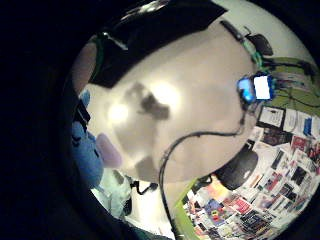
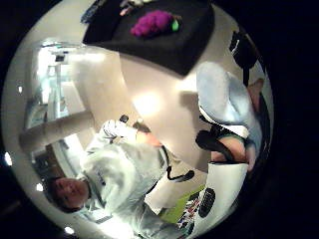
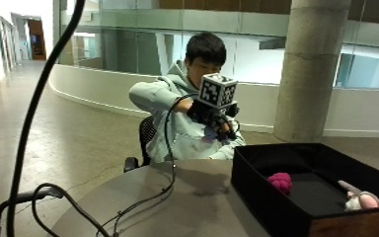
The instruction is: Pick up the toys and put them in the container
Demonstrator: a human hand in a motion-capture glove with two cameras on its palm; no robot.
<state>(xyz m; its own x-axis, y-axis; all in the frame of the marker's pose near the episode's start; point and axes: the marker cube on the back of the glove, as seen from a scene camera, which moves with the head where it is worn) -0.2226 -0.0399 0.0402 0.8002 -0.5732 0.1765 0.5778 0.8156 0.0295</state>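
My gloved right hand [image 3: 210,117] is raised above the round table [image 3: 176,202], to the left of the black container [image 3: 268,205]. It grips a blue plush toy [image 3: 209,134] with a pink ear [image 1: 107,150]. The plush's pale blue body [image 2: 224,97] lies close to my palm, with fingers [image 2: 249,147] curled round it. Inside the container lie a magenta fuzzy toy [image 3: 280,181] [image 2: 152,22] and a white and pink plush [image 3: 363,200] at its near right corner. The container [image 1: 150,35] stands on the table's right part.
The person sits on an office chair [image 3: 147,136] at the table's far edge. Pale tabletop [image 1: 195,105] stretches left of the container. A concrete pillar [image 3: 311,69] stands behind the container. A printed mat [image 1: 260,200] lies on the floor beside the table.
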